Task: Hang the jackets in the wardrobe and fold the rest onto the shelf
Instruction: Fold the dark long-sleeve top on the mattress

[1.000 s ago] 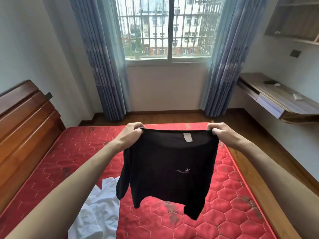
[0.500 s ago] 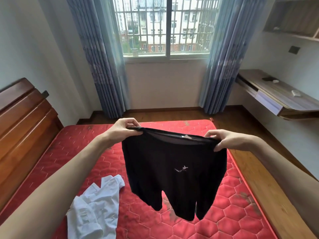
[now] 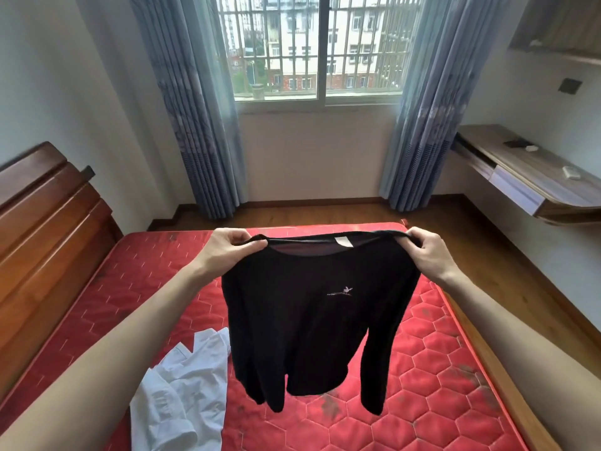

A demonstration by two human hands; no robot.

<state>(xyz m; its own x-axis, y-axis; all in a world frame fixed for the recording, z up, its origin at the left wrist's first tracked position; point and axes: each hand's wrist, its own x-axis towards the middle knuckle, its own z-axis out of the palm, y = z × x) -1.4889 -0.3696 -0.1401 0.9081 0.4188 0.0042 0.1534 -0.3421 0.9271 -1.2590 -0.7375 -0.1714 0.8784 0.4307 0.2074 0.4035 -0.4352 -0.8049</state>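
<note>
A black long-sleeved top (image 3: 312, 314) hangs in the air above a red quilted mattress (image 3: 439, 362), stretched between a person's two hands at the shoulders. The left hand (image 3: 227, 249) pinches the neckline edge at one shoulder, the right hand (image 3: 426, 247) grips the other, both clamped on the fabric and held well apart. The white neck label faces the camera, with a small pale logo on the chest below it; both sleeves dangle below the hem.

The garment appears to be one for folding rather than hanging. To fold it well, the top would best be lowered flat onto the mattress, kept taut at the shoulders so the body lands smooth and the sleeves fall free to the sides.

A crumpled white garment (image 3: 182, 385) lies on the mattress just beside the top, partly cut off by the left forearm. Neither wardrobe nor hangers are in view; only a corner of a wall shelf (image 3: 559, 34) shows. Small items on the desk (image 3: 533, 177) are too small to identify.
</note>
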